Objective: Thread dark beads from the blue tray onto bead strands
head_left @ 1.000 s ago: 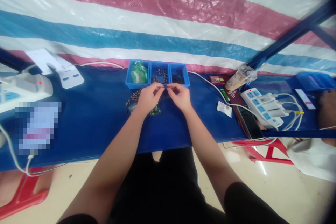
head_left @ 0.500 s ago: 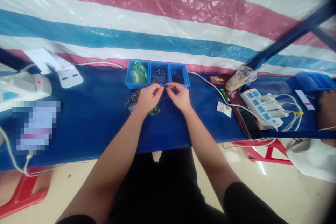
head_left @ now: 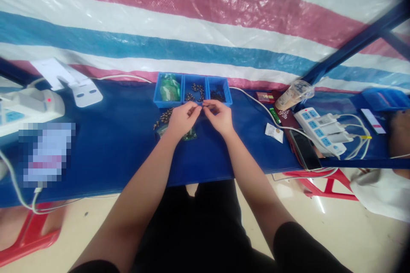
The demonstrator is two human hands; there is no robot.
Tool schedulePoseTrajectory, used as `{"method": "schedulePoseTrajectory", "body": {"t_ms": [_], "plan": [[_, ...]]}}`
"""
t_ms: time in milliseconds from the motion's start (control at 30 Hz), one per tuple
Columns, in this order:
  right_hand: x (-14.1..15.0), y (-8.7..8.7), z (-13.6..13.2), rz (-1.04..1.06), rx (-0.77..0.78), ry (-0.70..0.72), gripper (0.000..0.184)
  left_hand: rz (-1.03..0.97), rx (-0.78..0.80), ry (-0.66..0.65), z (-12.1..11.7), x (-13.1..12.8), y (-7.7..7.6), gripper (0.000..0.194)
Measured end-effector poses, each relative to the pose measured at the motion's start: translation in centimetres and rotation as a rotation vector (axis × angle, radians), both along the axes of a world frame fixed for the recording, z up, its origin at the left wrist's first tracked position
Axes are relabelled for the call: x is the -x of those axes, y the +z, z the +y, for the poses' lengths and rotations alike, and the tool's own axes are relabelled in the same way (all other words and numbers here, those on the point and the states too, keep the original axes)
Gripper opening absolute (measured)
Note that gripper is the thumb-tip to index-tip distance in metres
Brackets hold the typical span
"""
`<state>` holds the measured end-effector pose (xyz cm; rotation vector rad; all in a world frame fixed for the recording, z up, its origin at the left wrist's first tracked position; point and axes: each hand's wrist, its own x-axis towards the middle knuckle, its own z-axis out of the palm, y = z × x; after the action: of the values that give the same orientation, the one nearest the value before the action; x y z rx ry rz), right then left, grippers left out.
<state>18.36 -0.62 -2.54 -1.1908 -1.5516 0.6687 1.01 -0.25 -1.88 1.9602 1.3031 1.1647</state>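
My left hand (head_left: 185, 118) and my right hand (head_left: 219, 116) meet fingertip to fingertip just in front of the blue bins. Both are closed in a pinch; whatever lies between the fingertips is too small to name. Behind them, the middle blue bin (head_left: 195, 79) holds small dark and brassy metal parts (head_left: 198, 89). In the left bin is a green plastic bag (head_left: 170, 88), and in the right bin are small dark pieces (head_left: 218, 95). A pile of similar metal parts (head_left: 165, 117) lies beside my left hand. Partly under that hand is a green-tinted plastic bag (head_left: 191, 135).
On the right stand a plastic drink cup (head_left: 293, 95), a white power strip (head_left: 320, 132) with cables, a dark phone (head_left: 306, 151) and a white packet (head_left: 274, 132). Another power strip (head_left: 32, 111) and a white stand (head_left: 86, 92) are at left. Another person's arm (head_left: 400, 134) shows far right.
My fingertips have drawn slightly closer together. Otherwise both hands keep nearly the same place; the whole view has shifted a little.
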Motion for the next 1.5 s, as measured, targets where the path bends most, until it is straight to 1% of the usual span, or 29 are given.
{"method": "schedulePoseTrajectory", "body": {"t_ms": [133,233,367,567,800,1067,1300,1500], "plan": [[-0.03,0.04,0.02,0.008,-0.002,-0.017,0.025,-0.019,-0.008,0.030,0.13,0.00,-0.23,0.020],[-0.07,-0.01,0.03,0.007,-0.006,-0.022,0.024,-0.011,-0.023,0.015,0.23,0.06,-0.42,0.019],[-0.08,-0.20,0.06,0.015,-0.014,0.005,0.024,0.001,-0.012,0.003,0.33,0.15,-0.55,0.020],[0.03,-0.02,-0.02,0.013,0.010,0.002,0.025,0.014,0.000,-0.008,0.26,0.15,-0.28,0.025],[-0.19,0.13,-0.06,-0.028,-0.040,-0.014,0.016,0.039,-0.008,-0.011,0.25,0.13,-0.27,0.025],[-0.10,0.08,0.00,-0.040,-0.015,-0.025,0.018,0.035,-0.001,-0.002,0.29,0.11,-0.48,0.021],[0.00,-0.03,0.02,-0.053,0.007,-0.023,0.019,0.057,0.012,-0.012,0.11,0.12,-0.11,0.027],[-0.05,0.17,0.04,-0.048,-0.012,-0.031,0.017,0.014,0.006,0.013,0.28,-0.06,-0.39,0.020]]}}
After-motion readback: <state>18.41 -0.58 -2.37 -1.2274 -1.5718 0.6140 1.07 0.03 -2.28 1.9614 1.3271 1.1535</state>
